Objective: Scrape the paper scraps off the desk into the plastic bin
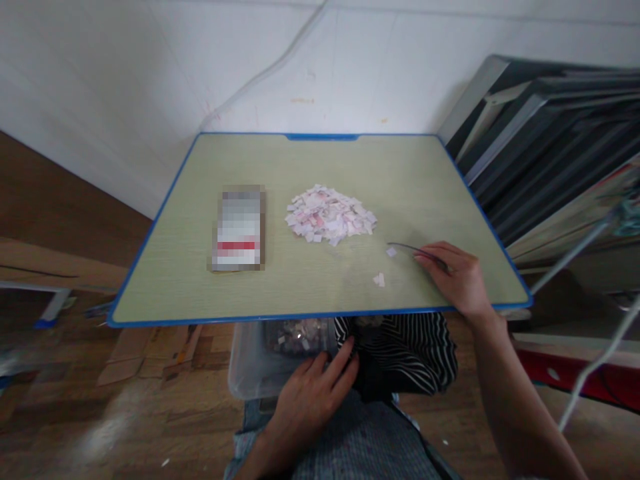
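Observation:
My right hand (pixel 455 273) is closed around dark, slim tweezers (pixel 406 247) at the right side of the table. Their tip points left, just above a small pale paper piece (pixel 391 252). Two or so more scraps (pixel 379 280) lie nearer the front edge. A heap of small white and pinkish paper pieces (pixel 330 215) covers the middle of the tabletop. Below the front edge, my left hand (pixel 313 393) rests palm down with fingers stretched out, beside a black-and-white striped cloth (pixel 425 353) and a clear plastic bin (pixel 245 367). Nothing shows in that hand.
On the left of the blue-edged table (pixel 165 287) lies a blurred-out rectangular item (pixel 237 230). The bin holds a container of small shiny pieces (pixel 300 333). Grey panels (pixel 550 133) lean at the right, and a white wall stands behind. Flattened cardboard (pixel 150 353) lies on the floor.

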Tool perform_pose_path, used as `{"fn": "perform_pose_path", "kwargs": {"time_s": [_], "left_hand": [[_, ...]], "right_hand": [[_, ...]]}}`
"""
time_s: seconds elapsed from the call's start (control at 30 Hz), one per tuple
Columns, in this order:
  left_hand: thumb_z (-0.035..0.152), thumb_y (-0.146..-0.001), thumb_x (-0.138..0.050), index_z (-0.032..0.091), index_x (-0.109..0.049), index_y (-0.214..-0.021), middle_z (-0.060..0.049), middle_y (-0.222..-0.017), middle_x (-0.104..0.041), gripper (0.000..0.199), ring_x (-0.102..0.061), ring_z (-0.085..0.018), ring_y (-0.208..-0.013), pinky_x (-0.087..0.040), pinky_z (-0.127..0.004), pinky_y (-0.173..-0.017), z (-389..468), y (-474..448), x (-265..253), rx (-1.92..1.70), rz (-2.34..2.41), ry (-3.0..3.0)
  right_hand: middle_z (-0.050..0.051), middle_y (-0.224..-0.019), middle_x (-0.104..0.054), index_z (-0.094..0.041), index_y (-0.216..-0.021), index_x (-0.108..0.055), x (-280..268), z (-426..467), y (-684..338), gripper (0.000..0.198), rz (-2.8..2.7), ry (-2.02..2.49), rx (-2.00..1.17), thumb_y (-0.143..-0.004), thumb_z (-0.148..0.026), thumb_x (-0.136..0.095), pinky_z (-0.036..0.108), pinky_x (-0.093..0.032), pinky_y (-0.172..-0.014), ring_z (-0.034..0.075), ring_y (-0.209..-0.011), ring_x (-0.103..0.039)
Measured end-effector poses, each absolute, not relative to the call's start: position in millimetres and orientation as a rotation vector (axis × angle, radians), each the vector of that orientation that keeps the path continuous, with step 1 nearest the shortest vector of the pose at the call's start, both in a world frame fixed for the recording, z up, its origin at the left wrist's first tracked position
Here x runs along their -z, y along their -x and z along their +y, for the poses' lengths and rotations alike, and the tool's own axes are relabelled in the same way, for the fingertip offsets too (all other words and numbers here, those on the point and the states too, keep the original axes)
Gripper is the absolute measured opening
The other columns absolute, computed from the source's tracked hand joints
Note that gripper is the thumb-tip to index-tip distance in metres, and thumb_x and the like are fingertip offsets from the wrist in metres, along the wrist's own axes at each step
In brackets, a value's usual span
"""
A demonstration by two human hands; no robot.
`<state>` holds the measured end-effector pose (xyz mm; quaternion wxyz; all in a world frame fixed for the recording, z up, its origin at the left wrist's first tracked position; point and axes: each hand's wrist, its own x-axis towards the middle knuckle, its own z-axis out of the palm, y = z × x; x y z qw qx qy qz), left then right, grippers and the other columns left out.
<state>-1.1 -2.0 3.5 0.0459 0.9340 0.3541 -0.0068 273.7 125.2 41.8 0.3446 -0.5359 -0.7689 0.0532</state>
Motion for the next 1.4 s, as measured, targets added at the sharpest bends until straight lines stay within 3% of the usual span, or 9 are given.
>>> {"fn": "perform_pose_path", "kwargs": {"time_s": [0.3, 0.47, 0.53, 0.63, 0.73, 1.03, 1.4], "left_hand": [[0.010, -0.082, -0.044, 0.018, -0.041, -0.126, -0.011, -0.138, -0.032, 0.045, -0.054, -0.018, -0.089, -0.049, -0.029, -0.070, -1.8, 0.8, -5.2, 0.018, 1.082, -2.852], [0.004, -0.079, -0.045, 0.021, -0.021, -0.136, -0.018, -0.129, -0.041, 0.064, -0.050, -0.022, -0.104, -0.046, -0.031, -0.078, -7.8, 4.2, -1.5, -0.060, 1.193, -2.830], [0.002, -0.078, -0.044, 0.024, -0.016, -0.138, -0.015, -0.116, -0.051, 0.069, -0.054, -0.021, -0.097, -0.047, -0.030, -0.075, -8.4, 4.2, -2.2, -0.007, 1.233, -2.798], [0.003, -0.077, -0.044, 0.023, -0.011, -0.139, -0.012, -0.102, -0.056, 0.073, -0.058, -0.018, -0.074, -0.049, -0.026, -0.060, -5.9, 1.7, -7.3, 0.215, 1.226, -2.711], [0.002, -0.078, -0.044, 0.022, -0.007, -0.139, -0.008, -0.090, -0.058, 0.075, -0.058, -0.016, -0.064, -0.047, -0.024, -0.052, -2.8, -1.1, -12.4, 0.319, 1.170, -2.703], [0.004, -0.078, -0.049, 0.019, -0.027, -0.133, -0.006, -0.087, -0.059, 0.061, -0.060, -0.017, -0.067, -0.048, -0.024, -0.050, -6.3, -3.0, -9.6, 0.313, 1.141, -2.726], [0.009, -0.080, -0.050, 0.018, -0.026, -0.134, -0.005, -0.085, -0.058, 0.060, -0.058, -0.017, -0.066, -0.047, -0.023, -0.050, -10.6, -4.7, -1.6, 0.168, 1.170, -2.737]], "right_hand": [[0.006, -0.080, -0.063, -0.016, -0.083, -0.063, -48.7, 100.0, -257.0, 0.009, -2.171, 1.158, -0.492, -0.080, -0.017, -0.054, 0.027, -0.050, -0.065, 0.014, -0.076, -0.060], [0.006, -0.079, -0.063, -0.017, -0.083, -0.064, -51.7, 91.1, -255.7, 0.011, -2.210, 1.079, -0.554, -0.081, -0.017, -0.053, 0.026, -0.050, -0.064, 0.014, -0.076, -0.059], [0.006, -0.078, -0.063, -0.017, -0.083, -0.064, -52.1, 88.8, -255.9, 0.012, -2.215, 1.057, -0.564, -0.082, -0.018, -0.052, 0.026, -0.050, -0.063, 0.014, -0.075, -0.059], [0.006, -0.078, -0.063, -0.017, -0.083, -0.064, -52.5, 86.3, -255.9, 0.013, -2.225, 1.028, -0.574, -0.082, -0.019, -0.051, 0.026, -0.050, -0.062, 0.013, -0.074, -0.059], [0.006, -0.077, -0.063, -0.018, -0.084, -0.064, -52.4, 84.4, -255.7, 0.012, -2.221, 1.011, -0.611, -0.082, -0.019, -0.053, 0.025, -0.050, -0.060, 0.013, -0.073, -0.059], [0.005, -0.075, -0.062, -0.017, -0.082, -0.064, -53.6, 83.6, -257.5, 0.010, -2.213, 0.994, -0.656, -0.080, -0.019, -0.054, 0.025, -0.050, -0.059, 0.013, -0.071, -0.059], [0.005, -0.079, -0.062, -0.017, -0.084, -0.063, -47.0, 83.2, -250.6, 0.009, -2.180, 1.090, -0.613, -0.079, -0.014, -0.056, 0.024, -0.049, -0.064, 0.012, -0.074, -0.059]]}}
